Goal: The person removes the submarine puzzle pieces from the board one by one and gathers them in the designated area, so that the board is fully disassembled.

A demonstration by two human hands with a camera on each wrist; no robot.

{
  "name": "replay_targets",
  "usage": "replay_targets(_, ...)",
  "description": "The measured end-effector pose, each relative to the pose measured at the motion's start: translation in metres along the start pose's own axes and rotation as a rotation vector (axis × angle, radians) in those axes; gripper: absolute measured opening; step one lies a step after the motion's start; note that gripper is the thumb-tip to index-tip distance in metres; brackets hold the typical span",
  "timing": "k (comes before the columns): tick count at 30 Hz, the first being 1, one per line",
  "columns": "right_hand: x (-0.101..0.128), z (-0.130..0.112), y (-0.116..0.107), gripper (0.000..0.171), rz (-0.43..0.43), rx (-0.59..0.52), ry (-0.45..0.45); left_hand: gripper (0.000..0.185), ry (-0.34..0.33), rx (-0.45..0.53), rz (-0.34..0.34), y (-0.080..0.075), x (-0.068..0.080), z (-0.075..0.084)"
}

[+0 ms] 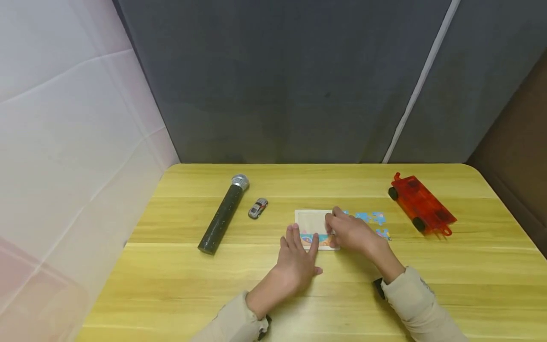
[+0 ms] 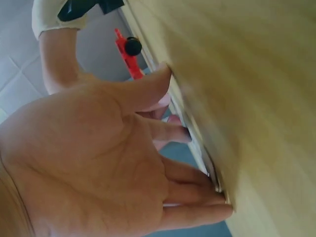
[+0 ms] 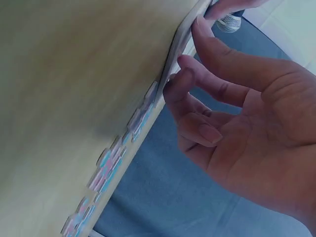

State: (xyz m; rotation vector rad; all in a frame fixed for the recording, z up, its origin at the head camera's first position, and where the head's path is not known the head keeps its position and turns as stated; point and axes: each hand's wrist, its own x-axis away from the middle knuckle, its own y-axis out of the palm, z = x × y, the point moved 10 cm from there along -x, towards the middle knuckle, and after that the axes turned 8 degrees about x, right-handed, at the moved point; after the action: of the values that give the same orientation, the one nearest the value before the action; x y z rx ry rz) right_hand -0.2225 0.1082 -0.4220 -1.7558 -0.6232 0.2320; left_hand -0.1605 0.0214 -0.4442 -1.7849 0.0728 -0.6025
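Loose pieces (image 1: 371,218) beside right hand (image 1: 350,232)

The bench (image 1: 179,285) under my hands is wood-look laminate, yellowish, streaked with grain and faintly shiny. The puzzle tray (image 1: 309,221) looks like pale matt cardboard or thin wood; which, I cannot tell. The loose puzzle pieces (image 1: 370,218) beside it have a printed blue, paper-like face. The microphone (image 1: 223,214) has a speckled, dark matt body and a silvery metal mesh head. The toy car (image 1: 258,208) looks glossy grey. The red cart (image 1: 420,204) is translucent, shiny plastic with black wheels. My sleeves (image 1: 412,297) are soft beige cloth.
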Motion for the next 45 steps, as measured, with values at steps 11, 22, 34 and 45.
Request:
replay_targets(11,-0.002,0.003,0.001,0.03,-0.009,-0.037,0.009,0.079,0.06,0.134,0.019,0.0,0.018,-0.004)
replay_targets(22,-0.004,0.003,-0.003,0.03,0.037,-0.061,-0.025,0.081,0.073,0.101,0.0,0.003,0.018,-0.003)
replay_targets(34,0.011,0.031,-0.018,0.022,-0.089,-0.394,-0.082,0.079,0.077,0.071,0.005,0.003,0.017,-0.002)
replay_targets(45,0.069,0.11,-0.005,0.023,-0.383,-0.447,0.163,0.079,0.081,0.075,0.002,0.003,0.017,-0.002)
